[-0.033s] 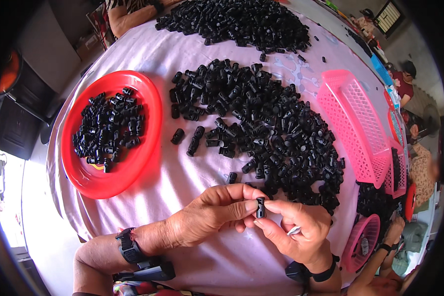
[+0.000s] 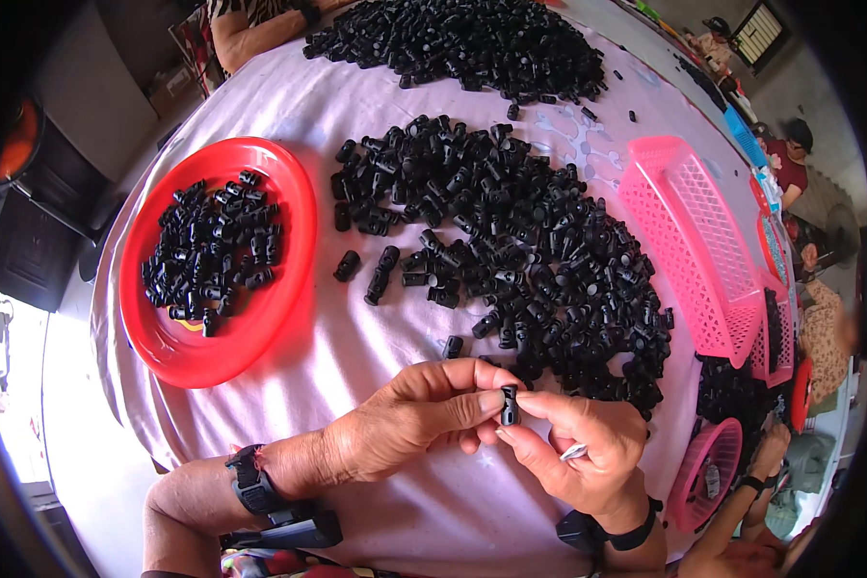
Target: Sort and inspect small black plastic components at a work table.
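Before me, a small black barrel-shaped cord lock (image 2: 510,407) stands upright between the fingertips of both hands. My left hand (image 2: 405,419) pinches it with thumb and forefinger from the left. From the right, my right hand (image 2: 592,443) closes thumb and forefinger against it. A small silvery pointed thing (image 2: 574,451) is tucked in the right palm; its kind I cannot make out. Just beyond my hands spreads a pile of similar black cord locks (image 2: 511,222). To the left, a red round tray (image 2: 294,299) holds a smaller heap of them.
A pale pink cloth (image 2: 260,424) covers the table. A bigger black heap (image 2: 462,43) lies at the far side, by another person's arm (image 2: 250,39). At right stand a pink basket (image 2: 689,250) and a round pink basket (image 2: 689,491), near a co-worker's hand (image 2: 771,451).
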The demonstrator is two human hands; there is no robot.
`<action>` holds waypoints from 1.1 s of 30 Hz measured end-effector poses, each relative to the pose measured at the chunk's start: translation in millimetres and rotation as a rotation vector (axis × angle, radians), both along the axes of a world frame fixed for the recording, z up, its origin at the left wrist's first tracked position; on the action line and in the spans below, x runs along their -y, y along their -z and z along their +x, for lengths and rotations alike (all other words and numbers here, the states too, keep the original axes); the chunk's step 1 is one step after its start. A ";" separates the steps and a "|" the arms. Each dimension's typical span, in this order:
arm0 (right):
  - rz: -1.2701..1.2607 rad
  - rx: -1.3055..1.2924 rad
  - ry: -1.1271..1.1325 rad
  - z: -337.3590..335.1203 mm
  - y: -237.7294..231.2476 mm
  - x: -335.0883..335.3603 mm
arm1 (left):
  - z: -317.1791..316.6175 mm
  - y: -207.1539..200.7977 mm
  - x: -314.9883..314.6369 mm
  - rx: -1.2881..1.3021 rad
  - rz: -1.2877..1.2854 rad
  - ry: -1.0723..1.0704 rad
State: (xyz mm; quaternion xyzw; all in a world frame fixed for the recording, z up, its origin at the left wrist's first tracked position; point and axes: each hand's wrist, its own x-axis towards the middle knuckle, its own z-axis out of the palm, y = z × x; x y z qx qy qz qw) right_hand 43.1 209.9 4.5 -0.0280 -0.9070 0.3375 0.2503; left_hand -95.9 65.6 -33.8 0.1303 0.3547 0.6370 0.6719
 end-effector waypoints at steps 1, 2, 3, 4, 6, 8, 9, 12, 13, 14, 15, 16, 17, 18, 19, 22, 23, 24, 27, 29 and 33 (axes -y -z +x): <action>0.002 0.001 0.000 -0.1 2.5 0.3 | 0.3 -0.5 -0.1 0.001 0.002 0.000; 0.039 -0.056 0.004 -0.3 7.7 0.2 | 0.6 -1.1 -0.4 -0.002 -0.003 -0.003; 0.076 -0.113 0.007 -0.1 10.6 0.1 | 0.7 -1.4 -0.6 -0.005 -0.008 -0.007; 0.077 -0.113 0.007 0.6 10.1 0.2 | 0.6 -1.6 -0.8 -0.005 -0.007 -0.007; 0.211 -0.108 0.012 2.3 7.8 -0.3 | 0.3 -1.8 -0.8 -0.006 0.003 -0.006; 0.310 -0.104 -0.007 4.0 5.2 -2.9 | 0.3 -1.4 -0.7 -0.007 -0.001 -0.008; 0.409 -0.102 -0.025 4.6 4.3 -4.1 | 0.4 -1.5 -0.5 -0.009 -0.004 -0.010; 0.481 -0.113 -0.033 6.9 7.0 -5.0 | 0.3 -2.5 -0.7 -0.003 -0.012 -0.012; 0.481 -0.112 -0.034 7.6 7.7 -5.7 | 0.6 -2.6 -0.8 -0.002 -0.012 -0.012; 0.497 -0.114 -0.043 8.4 8.2 -6.4 | 1.1 -2.8 -0.7 -0.004 -0.015 -0.012; 0.513 -0.116 -0.052 8.9 8.3 -6.8 | 1.4 -3.2 -0.7 -0.006 -0.017 -0.011; 0.514 -0.116 -0.052 9.4 7.6 -6.9 | 1.5 -3.5 -0.6 -0.006 -0.017 -0.011; 0.523 -0.105 -0.057 10.0 6.3 -6.7 | 1.7 -3.7 -0.4 -0.021 -0.016 -0.012; 0.531 -0.095 -0.063 10.2 5.7 -6.5 | 1.8 -3.8 -0.2 -0.038 -0.018 -0.015; 0.530 -0.096 -0.064 9.8 5.5 -5.4 | 1.7 -3.9 -0.1 -0.038 -0.020 -0.016; 0.437 -0.099 -0.015 7.5 2.5 1.5 | 1.8 -5.7 -0.6 -0.049 -0.022 -0.008; 0.348 -0.065 0.028 6.0 0.9 3.8 | 1.9 -6.4 -0.5 -0.029 -0.013 0.004; 0.255 -0.035 0.067 3.8 -0.4 5.5 | 1.9 -6.5 0.1 -0.011 -0.008 0.011; 0.139 0.082 0.072 2.1 -1.2 5.3 | 3.5 -3.0 -0.2 0.001 0.026 0.026; 0.043 0.140 0.077 3.7 4.6 3.5 | 4.4 -2.2 -0.1 0.009 0.023 0.042; 0.085 0.222 0.102 6.1 5.0 1.8 | 8.5 2.7 -1.8 -0.058 0.045 0.047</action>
